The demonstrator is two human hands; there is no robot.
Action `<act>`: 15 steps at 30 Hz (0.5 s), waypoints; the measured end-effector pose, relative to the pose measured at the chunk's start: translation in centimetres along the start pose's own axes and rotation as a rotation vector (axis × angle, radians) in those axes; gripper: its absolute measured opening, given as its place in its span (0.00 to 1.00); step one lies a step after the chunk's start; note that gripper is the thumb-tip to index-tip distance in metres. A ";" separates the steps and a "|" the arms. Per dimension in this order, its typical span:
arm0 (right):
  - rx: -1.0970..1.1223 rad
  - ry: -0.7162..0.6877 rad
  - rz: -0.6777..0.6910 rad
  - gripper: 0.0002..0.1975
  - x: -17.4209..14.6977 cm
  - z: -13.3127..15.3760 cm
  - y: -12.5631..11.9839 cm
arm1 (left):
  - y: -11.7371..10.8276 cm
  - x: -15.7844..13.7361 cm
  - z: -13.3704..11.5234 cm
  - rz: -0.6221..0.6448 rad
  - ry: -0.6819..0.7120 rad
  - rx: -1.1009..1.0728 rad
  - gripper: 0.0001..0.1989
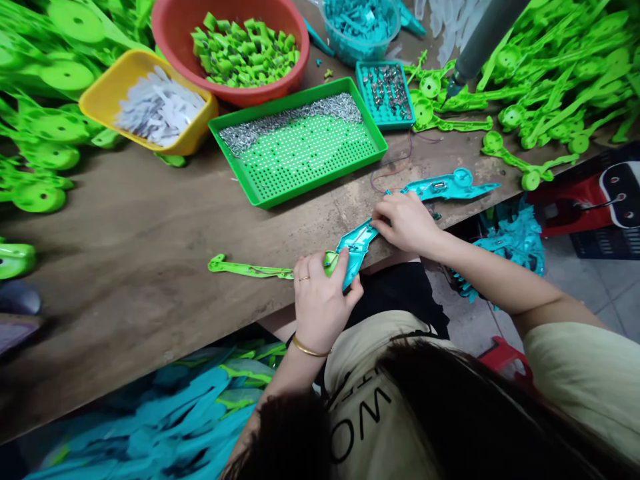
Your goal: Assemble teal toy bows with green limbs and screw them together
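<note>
A long plastic toy part lies along the table's front edge, with a thin green arm (250, 269) at its left and a teal shell half (356, 243) in the middle. My left hand (323, 290) is closed around the joint of the two, thumb resting on the teal shell. My right hand (406, 220) pinches at the shell's upper right end; what its fingertips hold there is hidden. Just beyond my right hand lies another teal shell section (445, 187) with a small metal piece in it. Thin wires (387, 175) run on the table behind that hand.
A green perforated tray (300, 180) holds small screws. Behind stand a red bowl (173, 33), a yellow container (187, 137), a teal tray (385, 123) of metal pieces and a clear tub (360, 53). A dark screwdriver (480, 47) hangs above green parts (550, 80).
</note>
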State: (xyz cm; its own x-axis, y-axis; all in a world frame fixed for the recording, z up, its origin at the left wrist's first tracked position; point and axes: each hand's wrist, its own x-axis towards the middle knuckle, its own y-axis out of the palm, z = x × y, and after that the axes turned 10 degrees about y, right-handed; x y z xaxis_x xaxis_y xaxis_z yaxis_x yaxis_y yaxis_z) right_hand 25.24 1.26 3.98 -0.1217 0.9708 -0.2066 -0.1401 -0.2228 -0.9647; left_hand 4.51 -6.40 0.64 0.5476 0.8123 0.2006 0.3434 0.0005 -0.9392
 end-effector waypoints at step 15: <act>0.209 0.433 -0.424 0.14 10.3 -13.4 -6.8 | -0.2 1.4 1.2 -0.060 0.017 0.044 0.22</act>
State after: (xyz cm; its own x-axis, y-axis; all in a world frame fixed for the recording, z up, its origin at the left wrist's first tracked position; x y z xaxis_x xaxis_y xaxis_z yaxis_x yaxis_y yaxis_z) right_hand 38.13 14.01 6.23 0.3880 0.9166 0.0962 -0.2831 0.2179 -0.9340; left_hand 4.27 -4.50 0.80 0.5404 0.7999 0.2611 0.3420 0.0747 -0.9367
